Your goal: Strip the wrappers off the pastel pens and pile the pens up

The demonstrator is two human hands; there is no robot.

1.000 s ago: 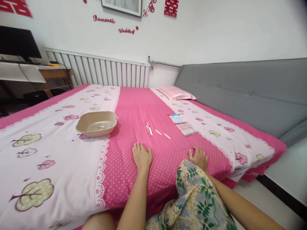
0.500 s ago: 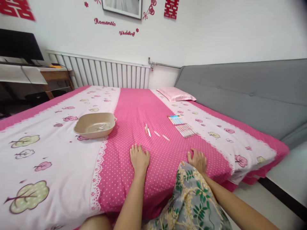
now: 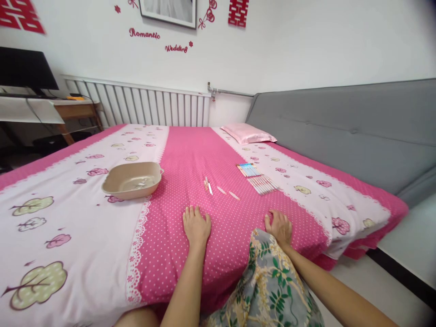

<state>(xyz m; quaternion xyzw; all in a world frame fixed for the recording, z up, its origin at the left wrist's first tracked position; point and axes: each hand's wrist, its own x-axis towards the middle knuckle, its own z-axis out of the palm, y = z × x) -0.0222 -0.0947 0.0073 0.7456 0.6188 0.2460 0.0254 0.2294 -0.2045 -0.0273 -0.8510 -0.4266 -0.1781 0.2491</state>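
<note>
My left hand [image 3: 195,225] lies flat and open on the pink dotted bedsheet [image 3: 190,159], holding nothing. My right hand [image 3: 279,227] rests palm down on the sheet beside it, fingers apart, partly hidden behind my floral-clad knee [image 3: 272,281]. Just beyond my left hand lie a few small pen parts [image 3: 218,187]. Further right sits a row of several pens [image 3: 259,178] in a clear pack. A beige basin [image 3: 132,180] stands to the left, with some small pieces inside.
A pink pillow [image 3: 248,133] lies at the bed's far end by a grey padded headboard [image 3: 340,127]. A white radiator [image 3: 143,105] lines the wall. A desk with a dark monitor [image 3: 27,72] stands at left. Floor shows at right.
Both hands stay flat on the sheet. The view has shifted slightly, so everything sits a little lower-left than before.
</note>
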